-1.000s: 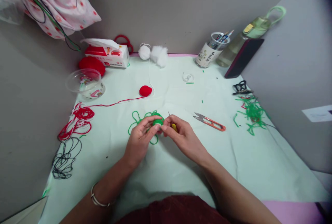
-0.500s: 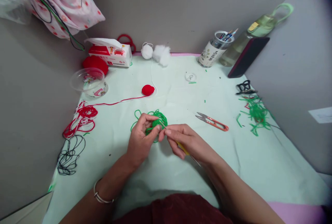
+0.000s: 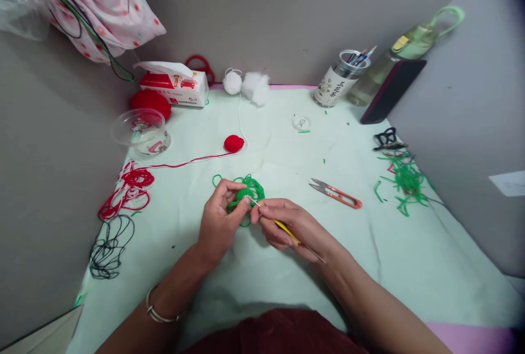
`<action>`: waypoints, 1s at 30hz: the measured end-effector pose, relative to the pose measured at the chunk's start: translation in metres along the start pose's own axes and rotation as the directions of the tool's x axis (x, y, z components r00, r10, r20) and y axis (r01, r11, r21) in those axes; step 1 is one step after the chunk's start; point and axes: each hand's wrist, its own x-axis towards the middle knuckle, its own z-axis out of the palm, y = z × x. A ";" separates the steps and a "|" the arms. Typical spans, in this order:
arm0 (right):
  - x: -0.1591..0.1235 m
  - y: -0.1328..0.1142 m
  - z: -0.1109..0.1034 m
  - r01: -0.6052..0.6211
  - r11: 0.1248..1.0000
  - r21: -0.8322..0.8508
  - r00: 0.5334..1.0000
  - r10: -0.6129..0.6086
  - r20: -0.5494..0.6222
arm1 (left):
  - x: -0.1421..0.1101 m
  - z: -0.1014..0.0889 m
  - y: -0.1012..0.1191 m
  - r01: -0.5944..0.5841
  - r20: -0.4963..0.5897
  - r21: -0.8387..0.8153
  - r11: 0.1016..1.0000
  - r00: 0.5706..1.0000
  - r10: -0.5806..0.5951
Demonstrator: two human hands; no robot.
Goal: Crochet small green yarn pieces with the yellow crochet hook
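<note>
Between the thumb and fingers of my left hand [image 3: 221,214] is a small green crochet piece [image 3: 245,195]. Loose green yarn [image 3: 257,185] lies in loops behind and around it, partly covered by the fingers. My right hand [image 3: 285,225] is closed around a crochet hook [image 3: 287,230] with a yellow handle and thin metal ends. The hook's tip meets the green piece near my left thumb; whether a loop sits on it is too small to tell. A small red ball [image 3: 233,143] rests beyond my hands, with red and white strands running left.
Orange thread snips [image 3: 336,192] lie right of my hands, with green yarn scraps [image 3: 406,179] farther right. At left are red and white yarn [image 3: 137,181], black cord [image 3: 110,250] and a plastic tub [image 3: 151,140]. A tissue box [image 3: 184,88], pen jar [image 3: 338,80] and bottle [image 3: 385,67] stand behind.
The hook's tip has shifted slightly left and down against the green piece. My right hand has turned a little, showing more of the yellow handle. My left hand has moved slightly left.
</note>
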 end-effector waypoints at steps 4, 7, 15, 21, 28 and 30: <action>0.002 -0.002 -0.002 -0.041 0.992 0.120 0.999 0.039 0.013 | -0.002 -0.001 -0.005 -0.078 -0.011 0.092 0.993 0.997 0.079; 0.004 -0.002 -0.005 -0.080 0.980 0.182 0.997 0.080 0.008 | -0.002 -0.002 -0.011 -0.167 -0.013 0.189 0.968 0.985 0.172; 0.007 0.002 -0.005 -0.123 0.909 0.398 0.992 0.096 0.088 | 0.000 -0.005 -0.022 -0.452 0.079 0.336 0.826 0.888 0.454; 0.008 0.002 0.000 -0.119 0.864 0.489 0.993 0.093 0.078 | 0.001 -0.004 -0.026 -0.519 0.113 0.355 0.777 0.849 0.516; 0.005 0.002 0.000 0.022 0.999 0.045 0.998 -0.019 -0.055 | 0.000 -0.003 -0.024 -0.438 0.158 0.336 0.834 0.899 0.408; 0.001 0.002 0.001 0.053 0.994 -0.099 0.995 -0.061 -0.083 | -0.001 -0.004 -0.021 -0.390 0.169 0.326 0.861 0.920 0.353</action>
